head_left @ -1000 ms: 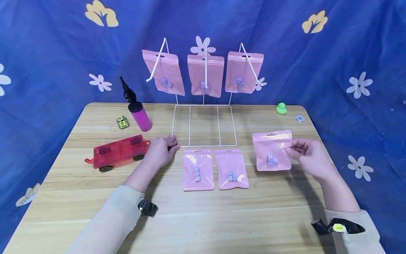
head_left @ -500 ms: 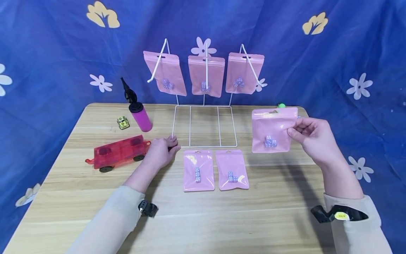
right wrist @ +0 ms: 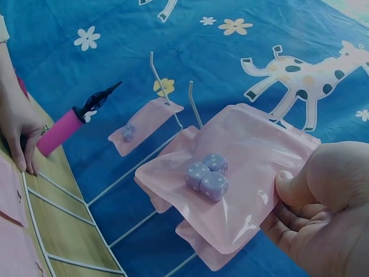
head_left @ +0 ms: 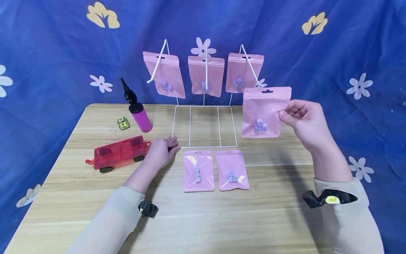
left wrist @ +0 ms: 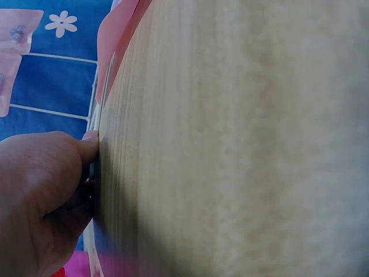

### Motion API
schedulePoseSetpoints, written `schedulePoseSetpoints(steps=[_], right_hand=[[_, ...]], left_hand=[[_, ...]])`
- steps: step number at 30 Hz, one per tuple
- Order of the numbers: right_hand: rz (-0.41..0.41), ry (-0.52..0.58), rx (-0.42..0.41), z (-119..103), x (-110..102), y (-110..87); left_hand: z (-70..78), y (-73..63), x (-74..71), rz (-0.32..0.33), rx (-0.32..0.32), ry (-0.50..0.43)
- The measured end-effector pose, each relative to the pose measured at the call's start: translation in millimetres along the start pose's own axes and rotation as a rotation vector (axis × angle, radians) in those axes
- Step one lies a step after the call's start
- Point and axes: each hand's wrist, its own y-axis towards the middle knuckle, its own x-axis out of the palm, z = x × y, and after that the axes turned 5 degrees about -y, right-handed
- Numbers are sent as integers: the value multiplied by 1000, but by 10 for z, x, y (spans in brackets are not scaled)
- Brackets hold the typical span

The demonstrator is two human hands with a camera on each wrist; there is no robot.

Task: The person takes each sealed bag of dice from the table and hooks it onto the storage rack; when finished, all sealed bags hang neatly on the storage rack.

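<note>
My right hand [head_left: 302,121] pinches the right edge of a pink zip pouch [head_left: 264,106] and holds it upright above the table. Several purple dice [right wrist: 207,176] show through its front. The pouch is in front of a white wire display rack [head_left: 220,123], near its right prong. On each of the rack's three prongs hangs a similar pink pouch [head_left: 206,70]. My left hand [head_left: 160,152] holds the front left corner of the rack's base, thumb and fingers at the wire. Two more pouches, a left one [head_left: 206,158] and a right one [head_left: 239,162], lie flat before the rack.
Left of the rack are a red toy trailer [head_left: 118,151], a magenta hand pump [head_left: 141,118] with a black nozzle, and a small yellow-green toy car [head_left: 123,123]. A blue patterned cloth [head_left: 364,42] hangs behind the wooden table [head_left: 222,222].
My right hand has lifted its pouch from low on the right, up and leftward toward the rack's right prong. My left hand stays at the rack's corner.
</note>
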Motion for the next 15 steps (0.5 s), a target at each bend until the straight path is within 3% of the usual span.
schedulePoseSetpoints(steps=[10, 15], right_hand=[[-10, 169, 18, 56, 131, 164], [-15, 185, 46, 106, 164, 210]], left_hand=[[7, -13, 0, 21, 16, -8], [16, -6, -1, 11, 6, -5]])
